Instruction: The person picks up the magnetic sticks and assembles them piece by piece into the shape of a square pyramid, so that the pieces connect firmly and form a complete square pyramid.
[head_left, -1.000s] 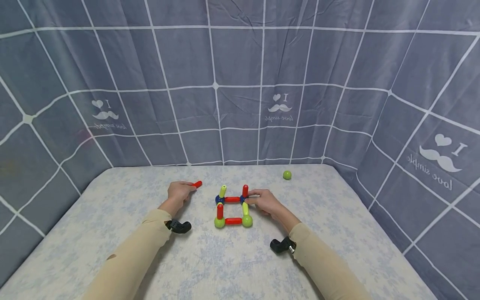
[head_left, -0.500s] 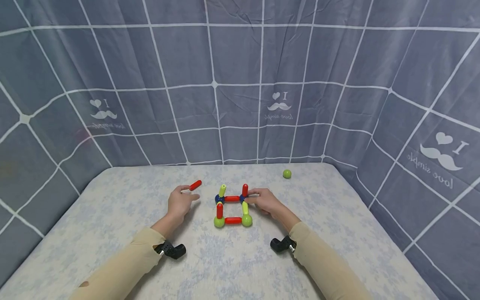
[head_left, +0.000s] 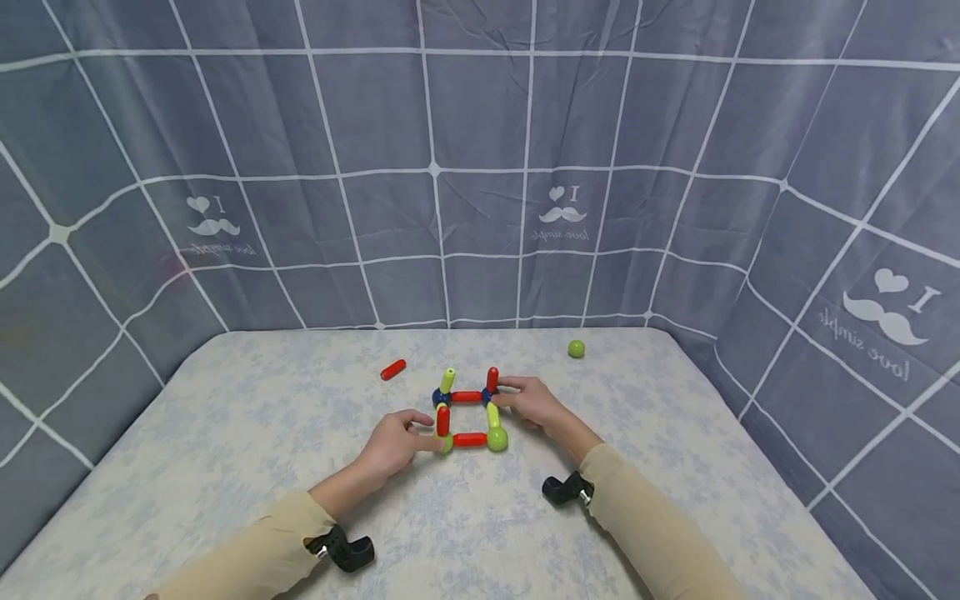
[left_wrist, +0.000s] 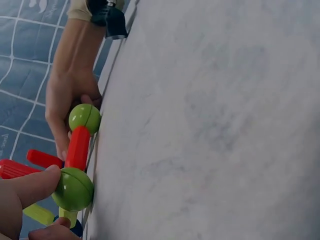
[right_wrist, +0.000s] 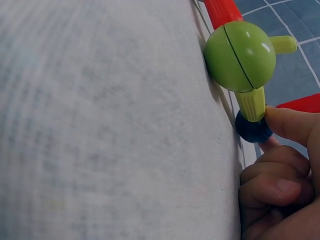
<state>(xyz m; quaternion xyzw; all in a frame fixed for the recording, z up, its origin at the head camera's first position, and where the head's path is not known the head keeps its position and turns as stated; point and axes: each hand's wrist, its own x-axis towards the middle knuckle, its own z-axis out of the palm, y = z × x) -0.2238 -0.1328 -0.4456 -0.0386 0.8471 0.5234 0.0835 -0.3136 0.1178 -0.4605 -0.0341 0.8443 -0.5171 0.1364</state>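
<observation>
A square ball-and-rod toy frame [head_left: 469, 439] stands mid-table: green balls at the near corners, dark blue balls at the far ones, red and yellow-green rods between, and further rods sticking up. My left hand [head_left: 393, 446] is at its left side. In the left wrist view the thumb lies on the near-left green ball [left_wrist: 73, 189] and a fingertip reaches the yellow-green rod beside it. My right hand [head_left: 534, 402] pinches the far-right corner, thumb and finger at the blue ball [right_wrist: 252, 127]; its other fingers are curled. The near-right green ball [right_wrist: 240, 56] sits in front.
A loose red rod [head_left: 393, 369] lies behind and left of the frame. Farther back to the right is a loose green ball [head_left: 576, 348]. The pale patterned tabletop [head_left: 480, 533] ends against a grey-blue checked curtain [head_left: 480, 217].
My left hand has let go of the loose red rod, leaving it on the table, and moved right and nearer to the frame's near-left corner. The right hand keeps its place.
</observation>
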